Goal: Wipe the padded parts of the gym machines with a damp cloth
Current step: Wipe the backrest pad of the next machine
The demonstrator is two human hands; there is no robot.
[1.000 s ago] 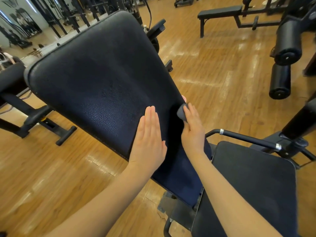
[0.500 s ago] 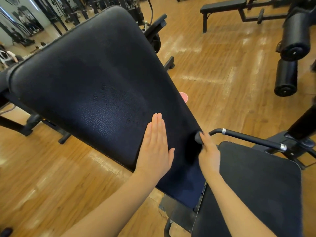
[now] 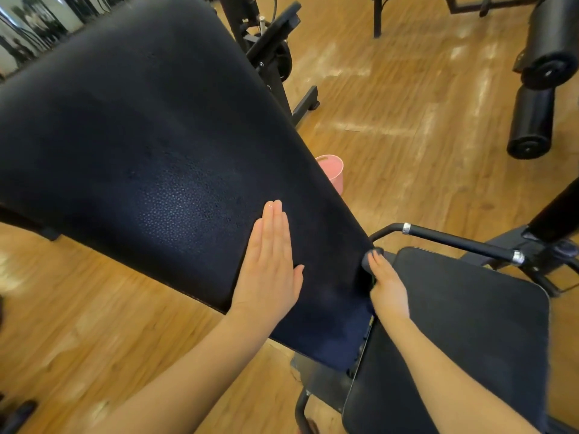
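A large black padded backrest (image 3: 150, 145) slants across the view from upper left to lower middle. My left hand (image 3: 268, 264) lies flat on its lower part, fingers straight and together. My right hand (image 3: 387, 283) grips a small dark grey cloth (image 3: 369, 258) and presses it against the backrest's right edge, close to its lower end. The black padded seat (image 3: 470, 333) lies just right of that hand.
A black handle bar with metal rings (image 3: 454, 241) runs behind the seat. A pink bucket (image 3: 332, 172) stands on the wooden floor behind the backrest's edge. Black roller pads (image 3: 532, 120) hang at the right, and other machine frames (image 3: 269, 42) stand at the back.
My right hand has slid the cloth down the backrest's right edge toward the seat. My left hand stayed flat on the pad. The view has moved closer, and the pink bucket has come into sight.
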